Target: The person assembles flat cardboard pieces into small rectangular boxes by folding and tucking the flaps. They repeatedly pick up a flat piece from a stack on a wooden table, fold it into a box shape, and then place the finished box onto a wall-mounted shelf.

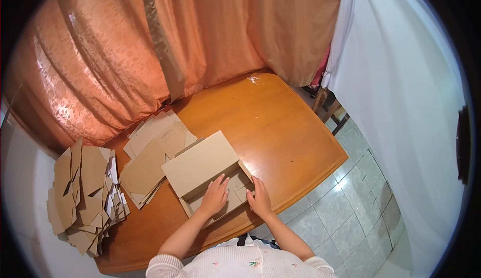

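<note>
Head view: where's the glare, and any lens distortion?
Head view: glare on the wooden table by the open cardboard box, on the floor tiles and orange curtain; head view, rim: fisheye bending, black corners.

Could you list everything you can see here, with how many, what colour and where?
Table: one, orange-brown, centre
Box: one, brown cardboard, lid open, near edge of the table
Large cardboard pile: one, mostly brown, too jumbled to count pieces, far left
Smaller cardboard pile: one, brown, several overlapping flat pieces, between large pile and box
Curtain: orange, behind the table, panels hard to count
Cloth: one large hanging, white, right
Floor tiles: many, pale grey-green, lower right
Dark object: one, unclear, right edge
Shirt: one, whitish, bottom
Left hand: one, over the box's opening
Right hand: one, at the box's right end
</note>
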The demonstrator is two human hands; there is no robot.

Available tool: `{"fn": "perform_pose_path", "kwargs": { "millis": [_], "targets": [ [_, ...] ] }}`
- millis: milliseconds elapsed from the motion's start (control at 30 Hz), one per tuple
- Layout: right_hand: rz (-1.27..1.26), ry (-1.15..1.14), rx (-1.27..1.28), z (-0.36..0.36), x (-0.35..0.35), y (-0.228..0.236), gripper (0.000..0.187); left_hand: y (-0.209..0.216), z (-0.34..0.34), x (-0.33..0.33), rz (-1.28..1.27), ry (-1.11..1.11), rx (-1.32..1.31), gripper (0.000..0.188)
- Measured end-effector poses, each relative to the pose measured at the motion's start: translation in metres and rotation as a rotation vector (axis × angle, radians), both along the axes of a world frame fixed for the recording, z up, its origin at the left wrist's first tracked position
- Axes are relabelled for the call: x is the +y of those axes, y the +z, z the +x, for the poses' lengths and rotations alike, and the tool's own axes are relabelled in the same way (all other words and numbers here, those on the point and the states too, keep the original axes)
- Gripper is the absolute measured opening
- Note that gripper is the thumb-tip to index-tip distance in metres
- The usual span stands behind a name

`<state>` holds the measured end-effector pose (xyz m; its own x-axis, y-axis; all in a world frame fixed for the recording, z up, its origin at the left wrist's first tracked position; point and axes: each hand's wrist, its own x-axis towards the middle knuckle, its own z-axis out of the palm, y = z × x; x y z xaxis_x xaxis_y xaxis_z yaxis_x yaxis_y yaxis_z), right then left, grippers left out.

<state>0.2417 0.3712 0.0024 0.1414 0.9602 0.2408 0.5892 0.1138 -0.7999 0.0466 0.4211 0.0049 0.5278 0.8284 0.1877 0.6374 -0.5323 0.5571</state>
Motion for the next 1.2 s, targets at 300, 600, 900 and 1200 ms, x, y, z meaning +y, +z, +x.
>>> {"fn": "perform_pose_path", "kwargs": {
  "millis": [300,600,900,1200],
  "targets": [
    [0.015,-0.029,-0.067,0.002,-0.006,-0.003,0.051,-0.061,0.025,0.022,0.055,-0.396,0.404,0.055],
    [0.056,-0.03,-0.076,0.003,-0.004,-0.015,0.052,-0.062,0.026,0.023,0.018,-0.425,0.34,0.052],
    [0.064,-0.145,-0.249,-0.003,-0.006,-0.021,0.044,-0.069,0.033,0.035,-0.083,-0.428,0.394,0.057],
    [0.111,-0.196,-0.302,0.001,-0.007,-0.026,0.022,0.013,0.025,0.039,-0.65,-0.242,-0.024,0.052]
  ]
}}
